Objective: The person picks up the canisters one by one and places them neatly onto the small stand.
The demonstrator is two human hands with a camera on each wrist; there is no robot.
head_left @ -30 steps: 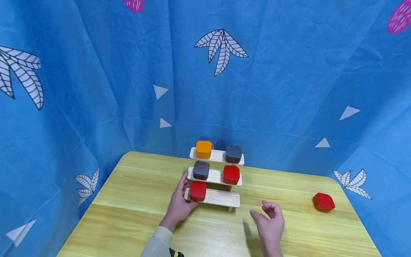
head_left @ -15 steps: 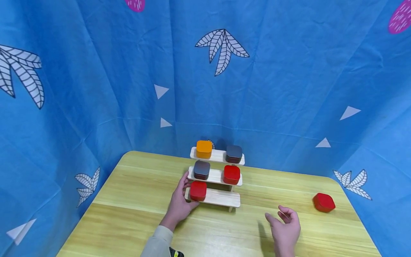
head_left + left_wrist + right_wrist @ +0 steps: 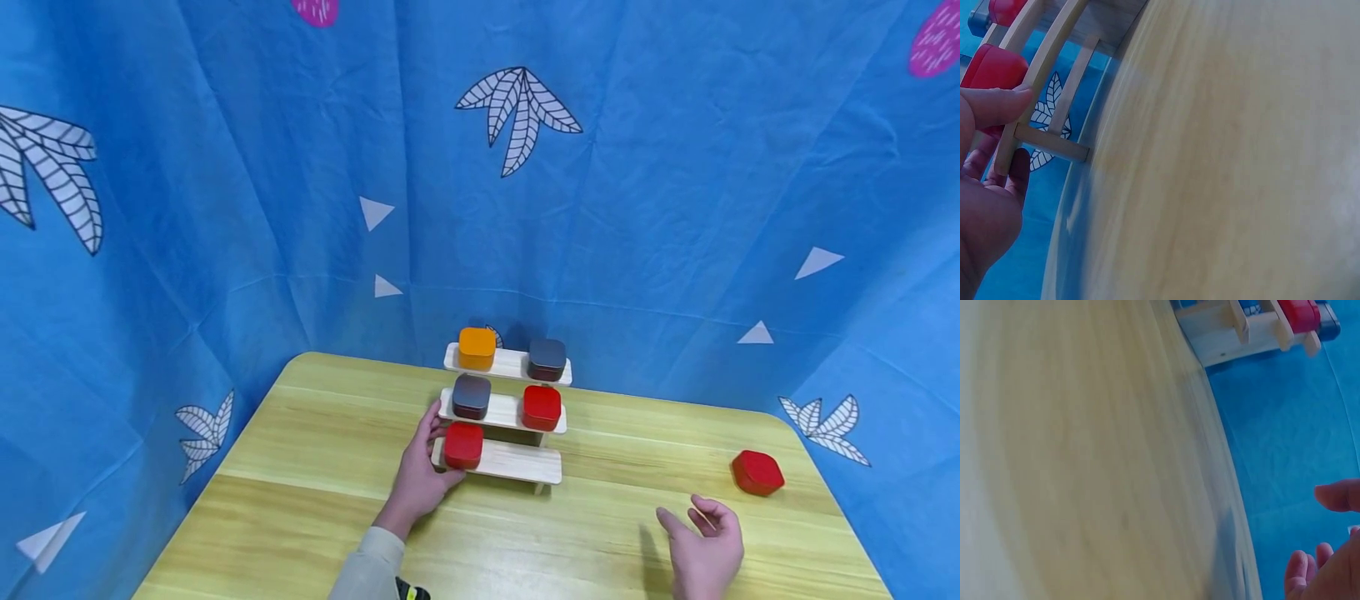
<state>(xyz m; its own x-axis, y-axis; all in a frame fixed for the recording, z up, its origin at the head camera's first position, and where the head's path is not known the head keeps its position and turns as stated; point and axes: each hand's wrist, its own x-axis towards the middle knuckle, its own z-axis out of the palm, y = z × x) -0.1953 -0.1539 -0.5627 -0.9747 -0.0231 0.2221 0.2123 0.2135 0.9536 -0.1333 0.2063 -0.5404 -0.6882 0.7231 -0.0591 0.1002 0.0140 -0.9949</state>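
A three-tier wooden display stand (image 3: 522, 462) stands near the table's back edge. On the left end of its lowest tier sits a red rounded-square box (image 3: 463, 446). My left hand (image 3: 420, 479) grips that end of the tier beside the box. In the left wrist view the thumb (image 3: 1000, 105) lies against the tier's edge by the box, and fingers (image 3: 1019, 172) curl beneath it. My right hand (image 3: 707, 546) hovers over the table, fingers loosely bent and holding nothing. The closest thing to it is another red box (image 3: 757, 472) on the table at right.
The middle tier bears a dark grey box (image 3: 471, 397) and a red box (image 3: 542, 407). On the top tier are an orange box (image 3: 476, 348) and another dark box (image 3: 547, 359). A blue patterned cloth (image 3: 637, 208) hangs behind the wooden table (image 3: 330, 450).
My right hand has moved right, away from the stand and closer to the lone red box. The left hand keeps its place on the stand, and the boxes have not moved.
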